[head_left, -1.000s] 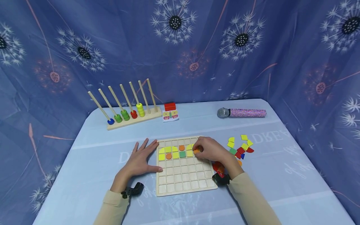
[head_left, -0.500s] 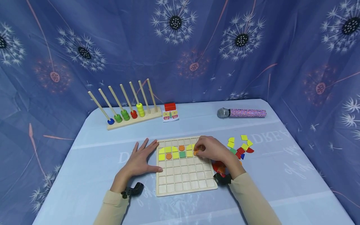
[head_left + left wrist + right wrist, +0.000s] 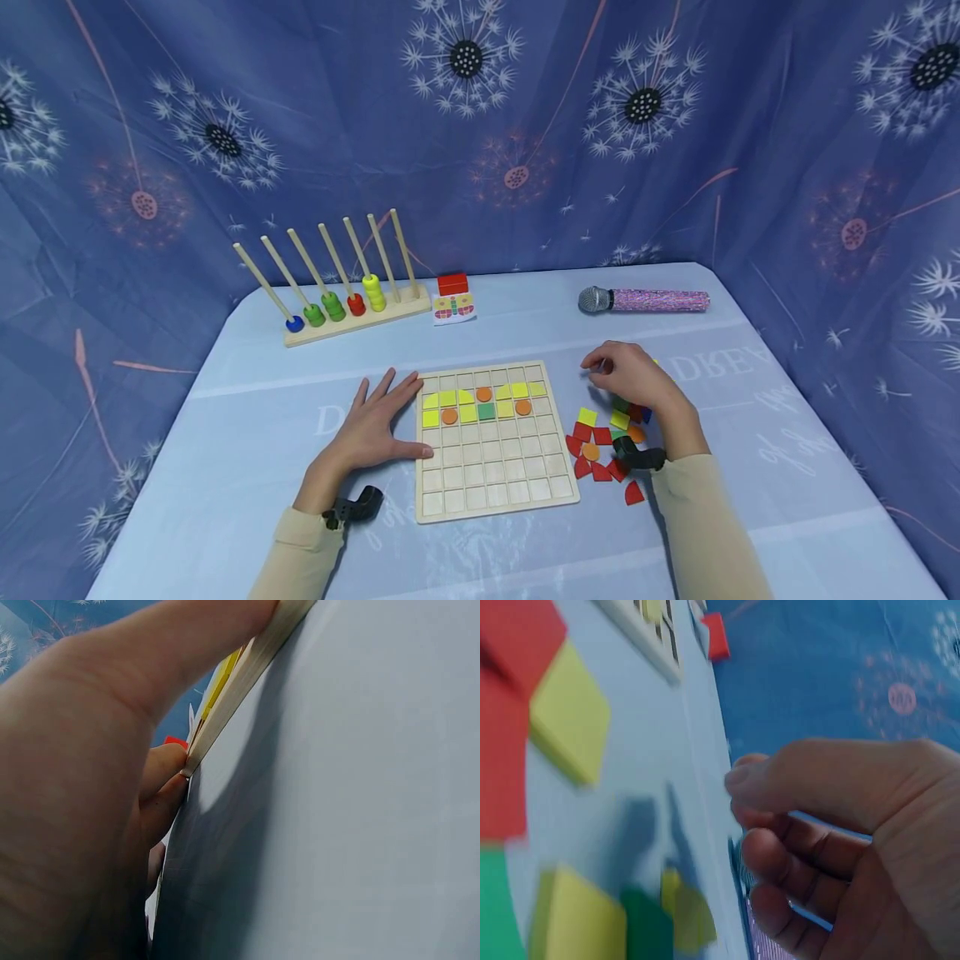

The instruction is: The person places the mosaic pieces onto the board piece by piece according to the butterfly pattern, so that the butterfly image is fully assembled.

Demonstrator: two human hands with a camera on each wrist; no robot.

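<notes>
Wooden board (image 3: 517, 469) on the table (image 3: 225, 517), nearly square, side edges running roughly 12 to 6 o'clock; cells of its second and third rows from 12 o'clock hold yellow tiles (image 3: 448, 397), three orange discs (image 3: 449, 416) and one green tile (image 3: 487, 412). Left hand (image 3: 377, 427), at 9 o'clock, fingers spread, touching the rim; right hand (image 3: 637, 379), at 2 o'clock, empty, fingers loosely curled; loose pieces (image 3: 602, 436) at 3 to 4 o'clock

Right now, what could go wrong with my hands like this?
Your right hand hovers by the loose flat red and yellow pieces, so a low sweep might scatter them. Its black wrist camera sits near red quarter-circle pieces and could knock them. Your left hand touches the pale wooden grid board; a nudge might jostle the orange discs set there.
</notes>
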